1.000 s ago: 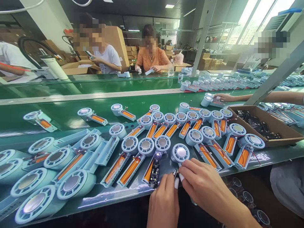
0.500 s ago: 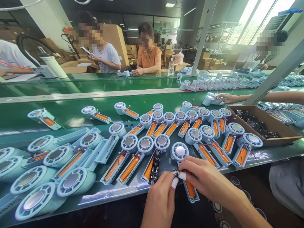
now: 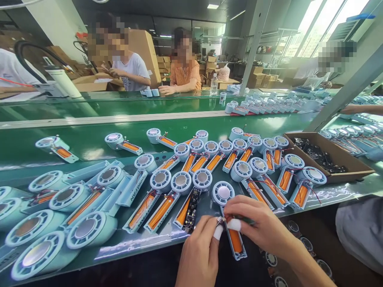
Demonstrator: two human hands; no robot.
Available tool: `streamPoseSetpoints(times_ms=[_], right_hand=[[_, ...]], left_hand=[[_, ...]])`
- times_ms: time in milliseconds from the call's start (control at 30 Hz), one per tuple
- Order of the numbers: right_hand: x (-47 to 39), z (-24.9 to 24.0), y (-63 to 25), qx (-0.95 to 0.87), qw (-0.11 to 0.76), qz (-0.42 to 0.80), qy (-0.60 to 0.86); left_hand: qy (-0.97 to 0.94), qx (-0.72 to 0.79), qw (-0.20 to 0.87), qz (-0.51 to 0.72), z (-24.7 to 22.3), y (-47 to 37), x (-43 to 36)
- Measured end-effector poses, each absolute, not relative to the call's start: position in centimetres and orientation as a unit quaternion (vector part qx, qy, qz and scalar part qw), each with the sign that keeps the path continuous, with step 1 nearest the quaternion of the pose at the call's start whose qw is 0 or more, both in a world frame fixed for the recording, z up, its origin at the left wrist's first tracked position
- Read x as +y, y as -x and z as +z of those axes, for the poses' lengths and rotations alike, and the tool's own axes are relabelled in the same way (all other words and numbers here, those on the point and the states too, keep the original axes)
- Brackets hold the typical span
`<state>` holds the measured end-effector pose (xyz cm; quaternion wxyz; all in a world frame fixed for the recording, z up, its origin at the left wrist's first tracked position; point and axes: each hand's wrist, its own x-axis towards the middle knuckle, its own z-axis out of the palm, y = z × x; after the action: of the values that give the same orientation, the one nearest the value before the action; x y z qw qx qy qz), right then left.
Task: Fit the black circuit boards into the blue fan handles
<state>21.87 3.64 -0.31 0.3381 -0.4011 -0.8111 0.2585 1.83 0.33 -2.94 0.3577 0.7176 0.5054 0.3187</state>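
Bench (image 3: pixel 134 238): front edge slants upward to the right; a strip of surface lies between that edge and the left-hand fan rows. Light-blue fan (image 3: pixel 235 241): one, head on the bench, orange-celled handle jutting past the edge, beneath both hands. Left hand (image 3: pixel 199 251): from below, back upward, thumb and forefinger pinching a small metallic part (image 3: pixel 220 220). Right hand (image 3: pixel 260 223): from lower right, fingers bent around a thin dark-green piece (image 3: pixel 247 220), tips just beside the left's. Second fan (image 3: pixel 202 177): near, to the left, black circuit board (image 3: pixel 191 209) along its handle. Cardboard box (image 3: pixel 350 176): right, holding black boards (image 3: pixel 317 155). Beyond: green belt (image 3: pixel 167 126); co-worker in orange (image 3: pixel 193 77) across it.
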Motion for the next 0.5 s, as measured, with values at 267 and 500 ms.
streamPoseSetpoints(times_ms=[267,500], right_hand=[[0.0,-0.9,-23.0,-0.696,0.283,0.247,0.612],[-1.4,-0.9,-23.0,-0.769,0.257,0.224,0.541]], left_hand=[[-0.653,0.590,0.279,0.383,-5.1,-2.8,-1.0],[-0.671,0.588,0.248,0.378,-4.8,-2.8,-1.1]])
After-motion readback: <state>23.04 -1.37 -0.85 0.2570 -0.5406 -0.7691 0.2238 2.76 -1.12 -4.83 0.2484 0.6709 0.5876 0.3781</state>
